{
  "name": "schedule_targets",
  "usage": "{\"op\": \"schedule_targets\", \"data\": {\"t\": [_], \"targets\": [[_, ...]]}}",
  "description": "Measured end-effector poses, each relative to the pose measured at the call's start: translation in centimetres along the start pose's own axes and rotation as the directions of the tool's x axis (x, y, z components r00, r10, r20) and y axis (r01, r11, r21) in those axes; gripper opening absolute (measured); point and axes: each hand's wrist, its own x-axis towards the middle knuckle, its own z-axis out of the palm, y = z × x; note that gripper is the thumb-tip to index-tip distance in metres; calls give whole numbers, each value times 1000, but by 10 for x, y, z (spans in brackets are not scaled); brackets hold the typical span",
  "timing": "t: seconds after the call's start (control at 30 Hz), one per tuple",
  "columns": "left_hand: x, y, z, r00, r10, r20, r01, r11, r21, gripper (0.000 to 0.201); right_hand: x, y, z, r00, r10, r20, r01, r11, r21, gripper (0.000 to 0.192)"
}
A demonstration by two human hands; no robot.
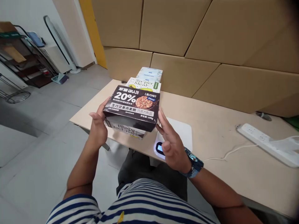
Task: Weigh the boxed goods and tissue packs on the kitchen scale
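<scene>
A dark snack box (pixel 130 105) with a cookie picture and "20%" on its top is between my two hands. My left hand (pixel 99 129) presses its left side with the fingers, thumb apart. My right hand (pixel 170 141) holds the opposite side, fingers along the edge. Directly below the dark box shows a white "Su-per Meal" box (pixel 127 129) near the table's front edge; whether the two touch I cannot tell. Behind stands another Super Meal box (pixel 143 83), with pale blue-and-white boxes (pixel 150 72) beyond it. A white scale (pixel 181 129) with a lit display lies partly under my right hand.
Large cardboard boxes (pixel 170 73) form a wall along the back of the wooden table (pixel 210 124). A white power strip (pixel 263 143) with a cable lies at the right. On the far left stands a dark shelf rack (pixel 28 70).
</scene>
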Motion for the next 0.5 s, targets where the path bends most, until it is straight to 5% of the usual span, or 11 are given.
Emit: {"op": "schedule_targets", "data": {"t": [0.2,0.5], "targets": [[10,-6,-19,995,41,-87,-8,937,349,91,4,-3,12,999,-30,-18,29,998,-61,74],[7,-50,-27,982,173,-77,-150,958,246,112,7,8,10,996,-20,83,28,995,-94,89]]}}
